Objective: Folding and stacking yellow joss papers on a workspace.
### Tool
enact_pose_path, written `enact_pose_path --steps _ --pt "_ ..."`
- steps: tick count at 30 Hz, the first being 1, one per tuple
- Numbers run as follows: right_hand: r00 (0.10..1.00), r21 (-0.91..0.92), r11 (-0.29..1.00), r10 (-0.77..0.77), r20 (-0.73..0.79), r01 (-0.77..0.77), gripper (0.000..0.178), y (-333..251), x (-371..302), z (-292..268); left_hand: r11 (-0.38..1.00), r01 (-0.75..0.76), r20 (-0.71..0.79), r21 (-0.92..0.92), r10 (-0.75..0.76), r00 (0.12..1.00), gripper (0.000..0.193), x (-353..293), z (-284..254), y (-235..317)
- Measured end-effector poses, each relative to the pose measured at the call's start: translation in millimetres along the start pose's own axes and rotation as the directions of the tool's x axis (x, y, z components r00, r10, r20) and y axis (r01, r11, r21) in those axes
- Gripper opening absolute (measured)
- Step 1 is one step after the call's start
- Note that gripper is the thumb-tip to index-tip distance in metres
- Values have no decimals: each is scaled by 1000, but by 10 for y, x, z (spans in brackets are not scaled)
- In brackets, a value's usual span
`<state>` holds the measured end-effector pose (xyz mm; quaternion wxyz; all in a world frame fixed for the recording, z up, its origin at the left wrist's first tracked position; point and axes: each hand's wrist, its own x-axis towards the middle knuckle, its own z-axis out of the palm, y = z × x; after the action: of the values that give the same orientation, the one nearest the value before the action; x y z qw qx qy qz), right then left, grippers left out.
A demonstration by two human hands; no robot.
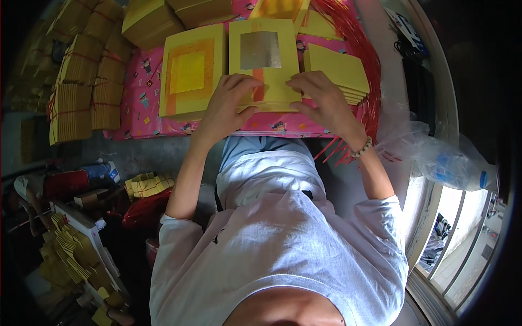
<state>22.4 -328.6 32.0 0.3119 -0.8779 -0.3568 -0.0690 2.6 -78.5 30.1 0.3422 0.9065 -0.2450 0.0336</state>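
A stack of yellow joss paper [279, 87] with a silver foil square and an orange band lies on the pink table in front of me. My left hand [231, 103] is at its near left corner, fingers bent over the top and thumb by the front edge. At the near right corner my right hand [322, 100], with a beaded bracelet at the wrist, is curled the same way. Together the hands hold the stack's edges. To its left is another joss paper stack [187, 73] with a gold square. Folded yellow sheets [337, 68] lie on the right.
The pink patterned tablecloth [147, 117] covers the table. Red strings [371, 70] hang over its right side. Tied yellow bundles [73, 108] are piled at the left, with larger yellow blocks [152, 22] behind. A clear plastic bag [443, 163] is right. At lower left another person's arm [33, 204] shows.
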Motion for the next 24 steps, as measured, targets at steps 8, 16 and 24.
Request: enact_pose_path --steps 8,16,24 --pt "981 -186 969 -138 135 162 45 55 158 214 988 -80 18 129 78 997 45 -24 126 -132" --pt "978 -108 976 -175 114 187 21 53 244 142 994 -77 46 81 73 996 32 20 61 -170" --pt "991 2 1000 -21 134 21 13 6 334 90 999 -41 53 0 41 998 27 24 42 -239"
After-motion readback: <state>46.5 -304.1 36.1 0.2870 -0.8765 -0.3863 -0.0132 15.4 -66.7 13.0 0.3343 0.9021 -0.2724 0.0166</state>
